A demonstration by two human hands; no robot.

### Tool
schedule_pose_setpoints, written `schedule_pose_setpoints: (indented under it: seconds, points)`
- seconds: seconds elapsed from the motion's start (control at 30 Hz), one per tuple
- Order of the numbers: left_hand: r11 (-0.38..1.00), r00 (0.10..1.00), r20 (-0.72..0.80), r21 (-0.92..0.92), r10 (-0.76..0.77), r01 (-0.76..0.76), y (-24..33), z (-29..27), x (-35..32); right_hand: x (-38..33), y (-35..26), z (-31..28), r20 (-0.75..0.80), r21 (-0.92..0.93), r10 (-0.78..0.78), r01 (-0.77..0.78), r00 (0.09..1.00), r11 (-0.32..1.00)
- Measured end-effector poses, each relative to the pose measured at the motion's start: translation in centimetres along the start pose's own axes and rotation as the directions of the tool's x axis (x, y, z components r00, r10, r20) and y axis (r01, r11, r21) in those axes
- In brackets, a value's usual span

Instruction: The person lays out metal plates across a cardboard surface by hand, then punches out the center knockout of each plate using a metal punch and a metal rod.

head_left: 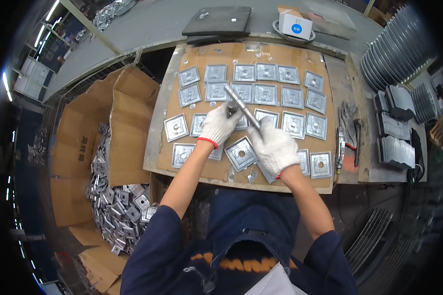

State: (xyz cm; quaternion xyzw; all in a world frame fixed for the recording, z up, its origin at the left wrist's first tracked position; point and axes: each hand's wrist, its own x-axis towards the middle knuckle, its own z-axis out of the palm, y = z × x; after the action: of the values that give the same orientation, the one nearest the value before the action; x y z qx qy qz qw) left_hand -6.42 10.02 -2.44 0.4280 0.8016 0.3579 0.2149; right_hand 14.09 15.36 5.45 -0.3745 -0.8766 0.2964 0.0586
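Both hands wear white knit gloves with red cuffs. My right hand [275,146] grips a slim metal rod-like tool [241,104] that slants up to the left over the board. My left hand [218,124] is closed around a short dark cylinder [232,106] standing upright under the tool's upper end, on a square plate. Several square metal plates with centre holes [265,94] lie in rows on a brown cardboard-covered board [168,123]. One plate [240,153] sits turned like a diamond between my hands.
An open cardboard box [79,147] on my left holds a heap of the same plates [120,209]. Pliers and hand tools [349,135] lie at the board's right edge. Stacks of grey metal parts [396,54] stand at right. A dark pad [216,20] and a small white box [295,23] lie behind.
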Motion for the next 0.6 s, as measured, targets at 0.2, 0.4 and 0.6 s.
schedule_pose_setpoints:
  seconds: [0.2, 0.4, 0.6]
  points:
    - [0.995, 0.992, -0.077, -0.038, -0.097, 0.094, -0.8, -0.3, -0.3, -2.8, 2.9, 1.5, -0.277, 0.216, 0.008, 0.054, 0.961, 0.975]
    - [0.997, 0.992, -0.104, -0.048, -0.065, 0.061, 1.7, -1.8, -0.7, -4.4, 6.5, 3.9, -0.003, 0.152, 0.204, -0.201, 0.979, 0.968]
    - [0.995, 0.989, -0.129, 0.059, -0.071, 0.079, 0.0, -0.6, -0.1, -4.4, 7.1, 3.8, -0.104, 0.400, 0.201, -0.145, 0.974, 0.905]
